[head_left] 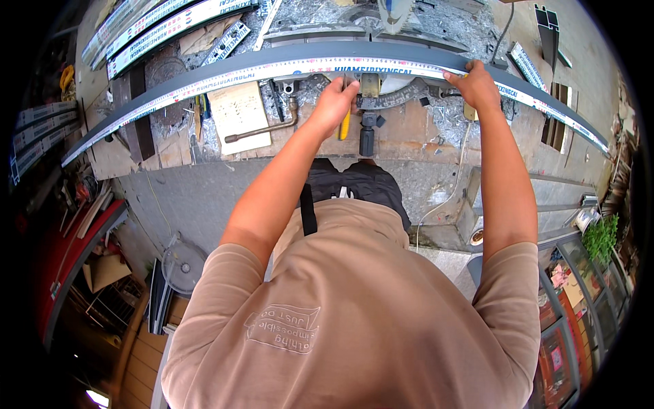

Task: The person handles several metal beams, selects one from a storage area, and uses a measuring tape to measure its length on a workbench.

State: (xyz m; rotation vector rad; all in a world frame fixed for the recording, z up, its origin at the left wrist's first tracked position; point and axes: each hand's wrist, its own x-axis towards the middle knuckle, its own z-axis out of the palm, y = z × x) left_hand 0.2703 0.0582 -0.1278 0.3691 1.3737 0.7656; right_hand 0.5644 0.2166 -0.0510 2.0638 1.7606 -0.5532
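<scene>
A long grey metal profile (272,54) with a printed white film strip lies across the saw on the bench, its ends reaching far left and right. My right hand (479,85) grips its near edge right of the middle, fingers over the top. At the profile's near edge, left of the saw's centre, my left hand (331,108) is closed. A slim yellow-handled tool (345,127), which looks like a utility knife, sticks out below its fingers; its upper part is mostly hidden. Behind the profile stands the saw blade (396,15), partly cut off by the picture's top.
On the bench lie a notepad (238,109) and an L-shaped socket wrench (266,129). The saw's black handle (367,140) points toward me. Wrapped profiles (170,31) are stacked at the far left. Metal shavings cover the bench around the saw. A pale cable (458,177) hangs down on the right.
</scene>
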